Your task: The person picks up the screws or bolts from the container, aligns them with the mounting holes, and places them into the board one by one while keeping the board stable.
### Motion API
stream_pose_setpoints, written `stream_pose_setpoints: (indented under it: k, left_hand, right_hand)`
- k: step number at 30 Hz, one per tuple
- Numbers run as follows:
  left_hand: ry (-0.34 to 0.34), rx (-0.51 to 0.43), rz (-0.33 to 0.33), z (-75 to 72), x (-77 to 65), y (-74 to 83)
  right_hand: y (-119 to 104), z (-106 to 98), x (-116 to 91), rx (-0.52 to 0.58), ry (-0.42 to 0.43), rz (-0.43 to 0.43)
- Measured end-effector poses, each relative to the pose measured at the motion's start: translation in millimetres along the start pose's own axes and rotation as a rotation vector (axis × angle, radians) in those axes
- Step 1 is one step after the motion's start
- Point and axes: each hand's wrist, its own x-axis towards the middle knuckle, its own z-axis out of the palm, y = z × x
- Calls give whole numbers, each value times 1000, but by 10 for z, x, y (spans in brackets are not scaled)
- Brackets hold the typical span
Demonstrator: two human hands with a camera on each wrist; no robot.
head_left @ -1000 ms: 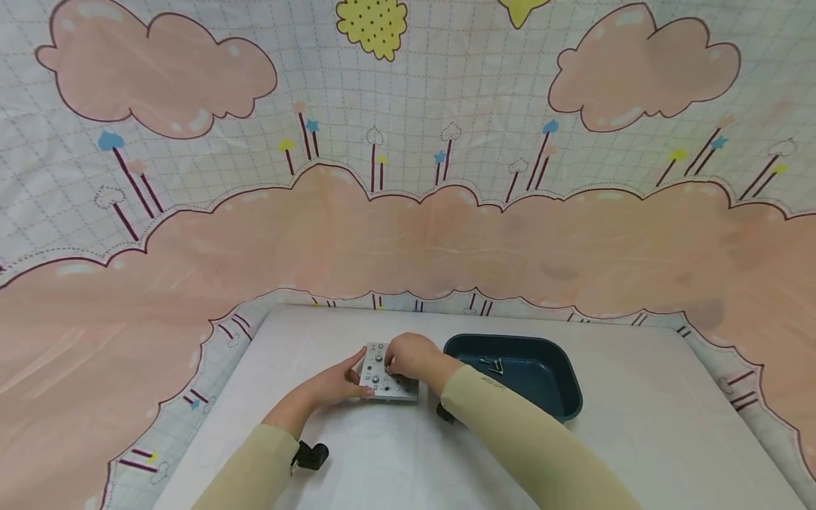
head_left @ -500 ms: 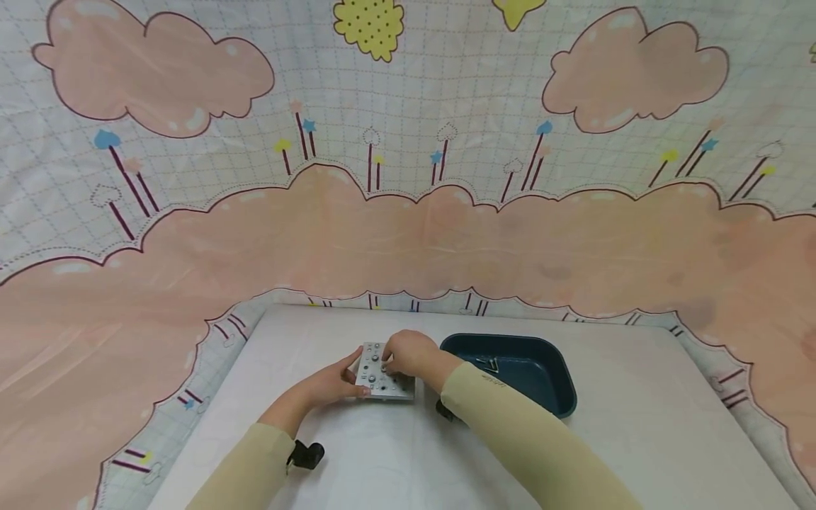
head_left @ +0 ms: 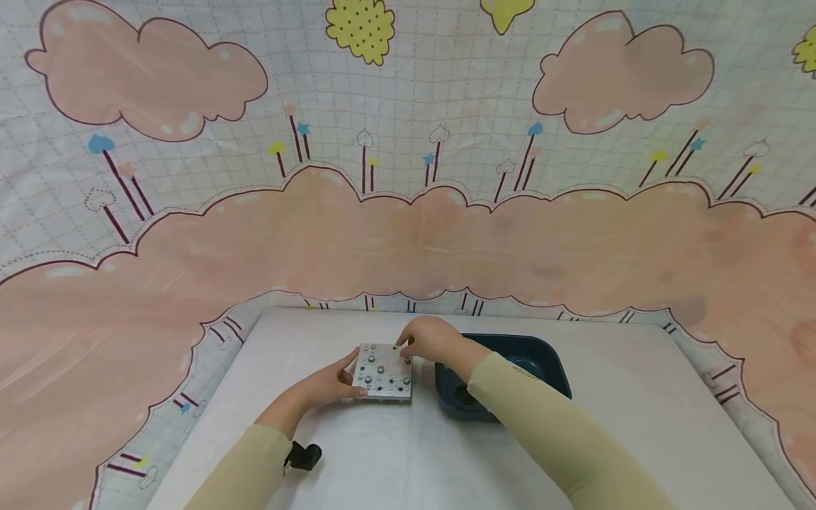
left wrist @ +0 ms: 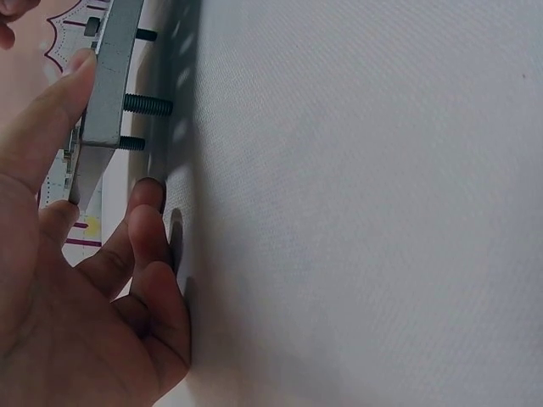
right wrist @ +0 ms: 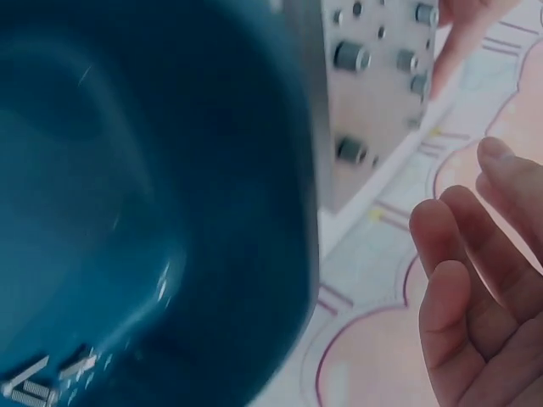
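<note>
My left hand point(head_left: 325, 382) grips a thick silver metal plate point(head_left: 390, 356) by its left side, thumb at the near edge and a finger at the far edge. Several socket-head bolts point(right wrist: 349, 57) stand in its holes. Threaded bolt ends point(left wrist: 148, 104) stick out from its underside, close over the white table point(left wrist: 365, 212). At the plate's far right corner is my right hand point(head_left: 435, 340), overlapping it in the head view. In the right wrist view its fingers point(right wrist: 441, 233) are loosely bent, with thumb and fingertips apart and nothing seen between them.
Right beside the plate stands a dark blue tray point(head_left: 553, 354), partly covered by my right forearm. Small metal screws or keys point(right wrist: 76, 365) lie in its corner. A black wrist camera point(head_left: 303, 457) hangs at my left sleeve. A printed cloth point(head_left: 408, 241) rises behind the table.
My right hand has moved from the middle of the plate to its far right corner, uncovering more bolts. The left hand keeps its hold on the plate. The head view has turned slightly right.
</note>
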Motion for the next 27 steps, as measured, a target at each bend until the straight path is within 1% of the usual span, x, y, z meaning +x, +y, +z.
stream_pose_setpoints:
  k: [4,9,12,17,21,24,27]
  left_hand:
    - [4,3,11,5,3,-2]
    - [-4,-1,18,2,15,-1]
    - [-8,-2,12,-2,23,1]
    - [-2,2,7,-7,14,-7]
    - [0,-9,10,1,6,-2]
    - [3,-11,11,-1,1,0]
    - [4,-5,8,-1,10,-5]
  right_hand:
    - [203,-92,-125,15,12,-16]
    - [526,-162,-313,14,27,-20]
    - [733,-176,-439,16,28,-26]
    - [1013,-160,-605,-22,4,-31]
    - [1152,-151,-679,-20,-10,-16]
    - [1208,-131,-681,-25,-8,-10]
    - [1244,-93,-656,-64,2,-17]
